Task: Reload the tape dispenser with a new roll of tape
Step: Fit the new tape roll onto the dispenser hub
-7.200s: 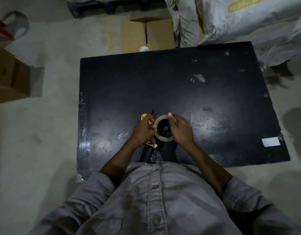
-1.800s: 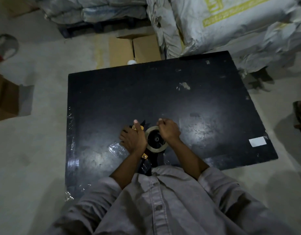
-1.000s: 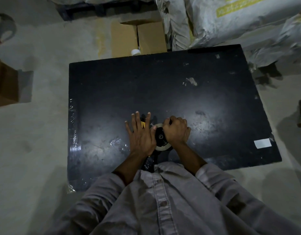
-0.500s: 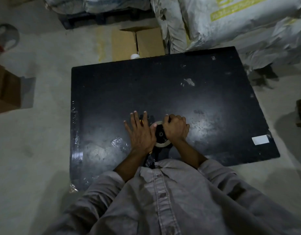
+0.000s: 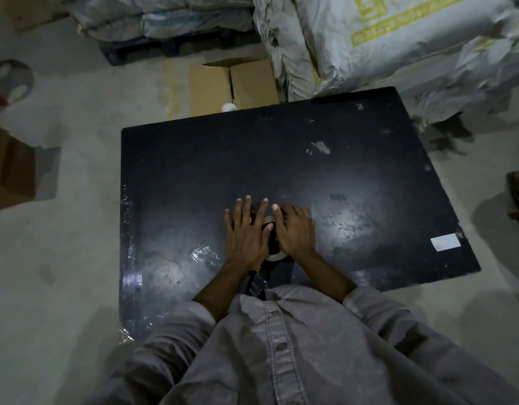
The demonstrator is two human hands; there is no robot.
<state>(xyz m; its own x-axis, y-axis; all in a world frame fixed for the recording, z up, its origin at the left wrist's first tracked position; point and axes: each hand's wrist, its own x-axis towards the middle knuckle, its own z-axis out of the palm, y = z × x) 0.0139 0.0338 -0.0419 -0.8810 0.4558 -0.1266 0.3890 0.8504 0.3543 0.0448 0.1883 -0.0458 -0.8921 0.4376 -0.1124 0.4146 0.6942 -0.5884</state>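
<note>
The left hand (image 5: 245, 233) presses flat with fingers spread; the right hand (image 5: 296, 230) curls over the pale round tape roll (image 5: 272, 256) on its mostly hidden dispenser, near the close edge of the scuffed glossy black rectangular table (image 5: 325, 176).

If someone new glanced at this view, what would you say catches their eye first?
Two bare hands pressed together near the front edge of the big black table: the left hand flat with fingers spread, the right hand curled over a tape roll. Behind the table, pale sacks and a cardboard box stand out.
</note>
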